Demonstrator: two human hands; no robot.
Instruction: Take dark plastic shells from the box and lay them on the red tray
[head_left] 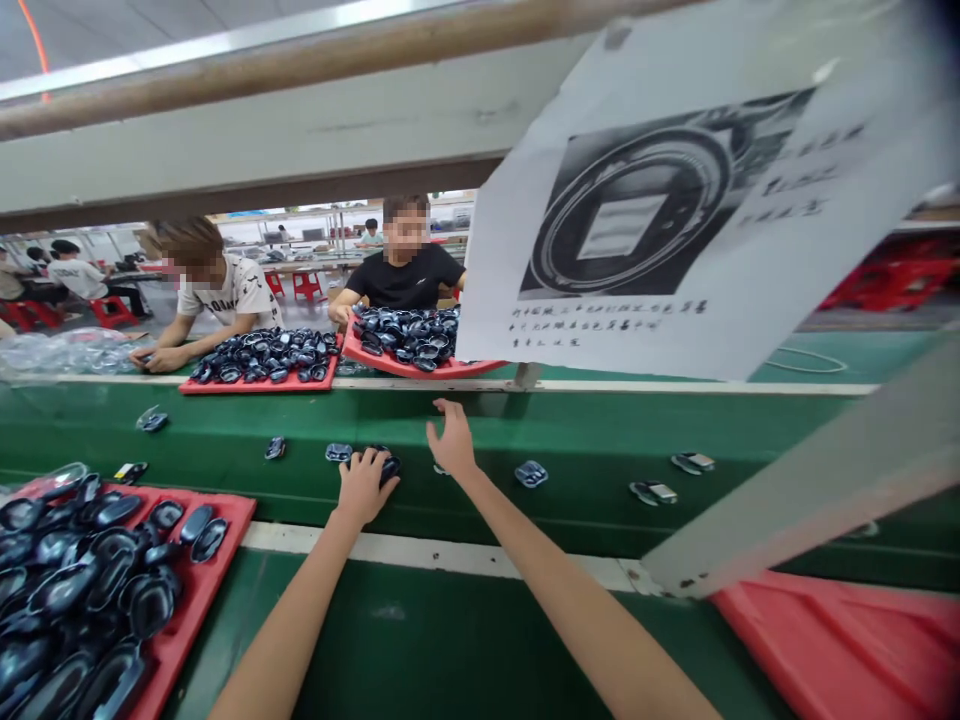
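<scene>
At frame centre, the left hand curls its fingers over a dark part on the green belt. The right hand, fingers spread and holding nothing, lies flat just beside it. More parts dot the belt; a red tray sits lower left.

Green belt — glossy black shells, red trays — a black-and-white printed sheet.

Red trays of dark shells are seen beside a green conveyor belt; a printed sheet is hung overhead.
</scene>
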